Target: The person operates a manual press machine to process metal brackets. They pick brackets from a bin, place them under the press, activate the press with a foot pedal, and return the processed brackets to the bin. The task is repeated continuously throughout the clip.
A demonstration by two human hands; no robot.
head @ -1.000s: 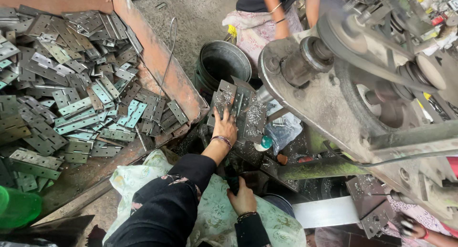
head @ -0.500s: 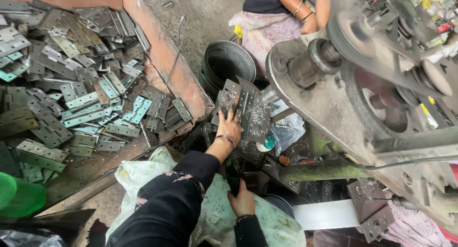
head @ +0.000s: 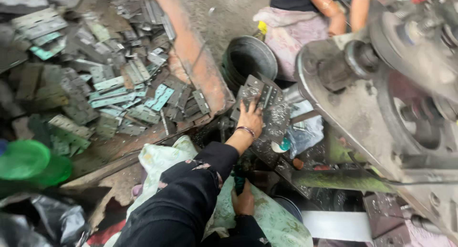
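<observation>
Stack of punched metal plates (head: 261, 96) sits on the press bed, just left of the big flywheel machine (head: 381, 108). Left hand (head: 250, 118) lies flat on the stack, fingers spread and pressing, not closed round anything. Right hand (head: 243, 201) is low by the lap, curled on a dark handle (head: 238, 182); how tight, can't tell

Risk, my read: fingers rest close to the machine's moving parts, so a slip on the loose plates could pull the hand in. Sharp edges could also cut the palm

Containers: rust-orange tray (head: 200, 80) at left heaped with more plates, dark round bucket (head: 248, 61) behind the stack, contents not visible. Another person (head: 310, 8) sits beyond it
</observation>
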